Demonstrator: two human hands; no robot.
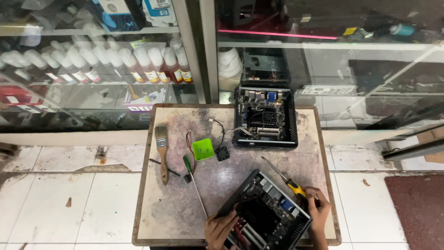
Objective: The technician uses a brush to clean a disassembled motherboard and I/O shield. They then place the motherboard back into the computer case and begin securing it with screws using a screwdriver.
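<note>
Case: the near open case (pixel 266 210) lies tilted at the table's (pixel 185 217) front edge, its board and slots exposed.
Left hand: the left hand (pixel 219 228) rests on the case's near-left corner, fingers curled over the rim, clamped on it to steady it.
Right hand: the right hand (pixel 318 208) sits at the case's right corner, fingers closed around the yellow screwdriver (pixel 289 181), whose shaft points up and left, away from the case.
Advice: it seems wise to keep the case pinned flat and to seat the tip squarely before turning.
Nearby: a green screwdriver (pixel 194 183), brush (pixel 162 150), green tray (pixel 202 149), small fan (pixel 222 153) and a second case (pixel 266 118) lie beyond.
</note>
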